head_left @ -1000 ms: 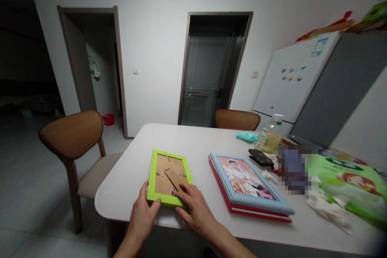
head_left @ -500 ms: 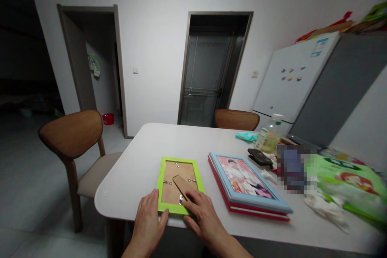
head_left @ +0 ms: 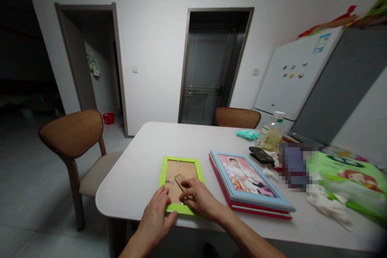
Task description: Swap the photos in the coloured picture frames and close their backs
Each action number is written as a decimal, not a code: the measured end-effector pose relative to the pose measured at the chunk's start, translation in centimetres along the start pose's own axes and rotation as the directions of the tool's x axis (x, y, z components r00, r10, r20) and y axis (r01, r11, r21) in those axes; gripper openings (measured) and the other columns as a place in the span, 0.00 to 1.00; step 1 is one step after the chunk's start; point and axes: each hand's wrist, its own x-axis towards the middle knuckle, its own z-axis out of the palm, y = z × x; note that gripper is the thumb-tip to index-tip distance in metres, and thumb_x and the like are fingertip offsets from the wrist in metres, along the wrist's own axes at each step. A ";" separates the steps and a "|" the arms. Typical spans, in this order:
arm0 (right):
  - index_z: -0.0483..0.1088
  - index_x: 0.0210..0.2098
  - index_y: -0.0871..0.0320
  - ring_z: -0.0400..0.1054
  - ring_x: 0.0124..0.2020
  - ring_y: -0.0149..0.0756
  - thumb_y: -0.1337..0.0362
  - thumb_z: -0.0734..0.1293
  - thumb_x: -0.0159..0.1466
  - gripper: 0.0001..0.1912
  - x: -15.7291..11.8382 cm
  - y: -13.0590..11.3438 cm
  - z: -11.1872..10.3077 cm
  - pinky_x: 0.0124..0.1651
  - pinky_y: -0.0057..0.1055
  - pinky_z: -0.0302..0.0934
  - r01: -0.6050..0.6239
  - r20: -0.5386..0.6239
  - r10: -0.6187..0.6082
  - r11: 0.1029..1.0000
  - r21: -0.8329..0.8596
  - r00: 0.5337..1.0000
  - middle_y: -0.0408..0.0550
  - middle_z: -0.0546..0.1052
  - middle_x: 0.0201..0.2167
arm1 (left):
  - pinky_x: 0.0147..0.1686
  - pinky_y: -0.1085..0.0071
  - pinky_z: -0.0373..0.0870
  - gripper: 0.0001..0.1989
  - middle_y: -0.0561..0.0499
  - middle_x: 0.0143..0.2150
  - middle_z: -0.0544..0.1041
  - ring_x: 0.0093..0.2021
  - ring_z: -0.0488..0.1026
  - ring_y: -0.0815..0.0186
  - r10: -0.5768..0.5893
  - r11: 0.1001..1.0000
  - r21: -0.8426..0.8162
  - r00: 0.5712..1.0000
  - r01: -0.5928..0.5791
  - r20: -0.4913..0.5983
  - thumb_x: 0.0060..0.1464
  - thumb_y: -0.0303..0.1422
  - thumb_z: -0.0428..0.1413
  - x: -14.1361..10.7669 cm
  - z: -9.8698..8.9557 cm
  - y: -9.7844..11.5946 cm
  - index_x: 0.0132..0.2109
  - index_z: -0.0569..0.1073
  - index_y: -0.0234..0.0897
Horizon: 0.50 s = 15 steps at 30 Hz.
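Bottle (head_left: pixel 272 131), yellowish liquid (head_left: pixel 270 143) inside: beyond your right hand (head_left: pixel 198 198), curled, hold unclear. Your left hand (head_left: pixel 156 213): half-open on green frame (head_left: pixel 173 173); table edge (head_left: pixel 123 218) beneath. Gap rightward, then blue frame (head_left: pixel 246 177).

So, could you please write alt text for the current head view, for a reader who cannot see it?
A green picture frame lies face down on a white table, the person's left hand at its near-left corner and right hand over its back. To the right, a blue picture frame tops a red-edged stack.
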 end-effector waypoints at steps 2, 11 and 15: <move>0.74 0.27 0.49 0.61 0.43 0.37 0.64 0.65 0.51 0.06 0.2 0.3 0.2 0.45 0.35 0.53 -0.009 0.007 0.009 1.000 0.029 1.000 0.45 0.70 0.40 | 0.54 0.63 0.56 0.15 0.40 0.53 0.65 0.56 0.56 0.60 0.001 1.000 -0.006 1.000 -0.001 -0.004 0.46 0.31 0.51 -0.1 -0.1 -0.2 0.43 0.67 0.32; 0.73 0.25 0.52 0.60 0.40 0.34 0.64 0.64 0.51 0.05 0.3 0.1 1.4 0.43 0.32 0.53 -0.061 -0.093 0.059 0.998 -0.019 0.994 0.44 0.71 0.36 | 0.53 0.61 0.57 0.22 0.38 0.52 0.65 0.56 0.57 0.58 -0.023 0.999 0.031 1.000 0.023 -0.011 0.45 0.31 0.51 -0.1 0.1 -0.1 0.48 0.64 0.28; 0.73 0.27 0.54 0.61 0.38 0.34 0.63 0.63 0.53 0.07 0.7 -0.1 1.4 0.41 0.30 0.52 -0.083 -0.113 0.081 0.996 -0.017 0.990 0.45 0.71 0.34 | 0.52 0.61 0.58 0.20 0.40 0.50 0.67 0.55 0.58 0.58 0.009 1.000 0.021 0.999 -0.008 -0.042 0.44 0.31 0.52 -0.1 0.4 -0.3 0.46 0.65 0.29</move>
